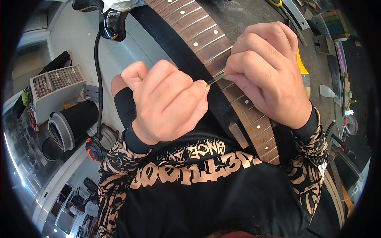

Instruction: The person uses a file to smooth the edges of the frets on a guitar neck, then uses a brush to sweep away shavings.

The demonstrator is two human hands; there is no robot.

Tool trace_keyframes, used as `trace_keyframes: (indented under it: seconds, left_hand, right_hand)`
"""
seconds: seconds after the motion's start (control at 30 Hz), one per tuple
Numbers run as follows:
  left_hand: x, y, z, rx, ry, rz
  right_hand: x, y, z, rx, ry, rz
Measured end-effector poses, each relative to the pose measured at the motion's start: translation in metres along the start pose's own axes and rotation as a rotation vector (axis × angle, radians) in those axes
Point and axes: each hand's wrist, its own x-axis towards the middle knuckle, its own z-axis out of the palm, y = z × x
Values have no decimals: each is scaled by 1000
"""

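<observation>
A brown guitar fretboard (pixel 242 104) with metal frets and pale round dots runs diagonally from the top toward my body. Above its middle, my left hand (pixel 170 101) and my right hand (pixel 274 71) are both closed in a pinch. A thin strip (pixel 216 79), dark toward the left and metallic toward the right, spans the small gap between their fingertips. Its exact kind is too small to tell, and its ends are hidden in my fingers. Beside the fretboard's near part lies a small wooden block (pixel 238 135).
Left of me stand a box of slotted pieces (pixel 57 81) and a black cylindrical bin (pixel 73 123). A black hose (pixel 98 79) hangs nearby. The grey workbench (pixel 248 14) carries a yellow-handled tool (pixel 302 65) and a white bottle (pixel 327 91) at right.
</observation>
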Motion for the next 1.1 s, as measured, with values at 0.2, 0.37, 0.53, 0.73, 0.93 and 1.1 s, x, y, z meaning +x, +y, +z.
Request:
trace_keyframes:
  seconds: [0.2,0.37,0.53,0.73,0.93,1.1]
  left_hand:
    - [0,7,1,-52,-29,-3]
    - [-1,-4,1,-100,-6,-37]
    - [1,-5,-1,-79,-7,-37]
    - [-4,3,0,21,4,15]
    - [-1,-1,-1,-44,-13,-19]
    - [-2,1,-3,-29,-23,-25]
  right_hand:
    - [-13,-2,-3,5,-14,-3]
    - [-1,-1,2,-13,2,-2]
    - [0,0,4,-10,18,-1]
    - [-4,-3,0,-12,-13,-17]
    - [-3,-2,-1,-16,-18,-1]
    - [-2,-4,-1,-11,-21,-2]
